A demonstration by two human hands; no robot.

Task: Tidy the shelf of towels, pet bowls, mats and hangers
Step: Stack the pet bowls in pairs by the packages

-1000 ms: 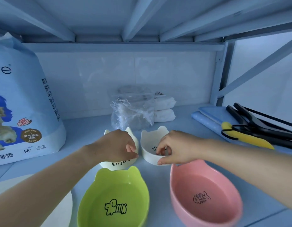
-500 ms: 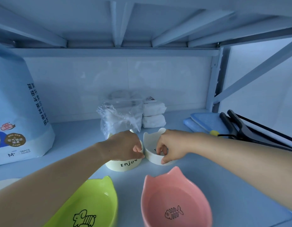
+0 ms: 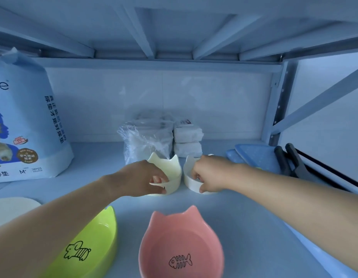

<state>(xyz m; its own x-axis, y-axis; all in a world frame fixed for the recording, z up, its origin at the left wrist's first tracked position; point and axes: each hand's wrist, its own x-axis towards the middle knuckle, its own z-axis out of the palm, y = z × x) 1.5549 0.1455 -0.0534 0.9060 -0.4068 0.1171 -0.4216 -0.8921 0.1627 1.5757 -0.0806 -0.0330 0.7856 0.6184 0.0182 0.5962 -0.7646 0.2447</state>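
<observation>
Cream cat-eared pet bowl [image 3: 171,168]: sitting upright at the middle of the shelf [image 3: 97,165], just in front of a clear plastic bag [image 3: 146,137]. The left hand [image 3: 140,177] is pinching its near rim, with fingers [image 3: 157,179] dipping inside the wall and the thumb pressing on the outside. The thumb is covering most of some black lettering there.

White pet bowl [image 3: 187,173], also eared: standing just to the right of the cream one. The two are sitting very close, but contact cannot be told. The right hand [image 3: 211,173] is gripping its near rim the same way, fingers curling into the bowl and thumb lying against the outer wall.

Pink bowl [image 3: 180,243], fish-bone drawing inside: resting upright nearer the camera at centre, apart from both hands.

Green bowl [image 3: 89,243], striped dog drawing inside: lying at the front left beside the pink one, its left part running under the left forearm and out of sight.

Blue-and-white pad bag [image 3: 23,127]: standing upright at the far left.

White wrapped packs [image 3: 187,141]: two, stacking one on the other by the rear wall, just right of the plastic bag.

Blue mats [image 3: 252,157]: lying flat and overlapping at the right rear.

Black hangers [image 3: 298,163]: lying just beside the mats' right edge and reaching toward the right.

Pale mat [image 3: 11,207]: showing flat at the left front.
</observation>
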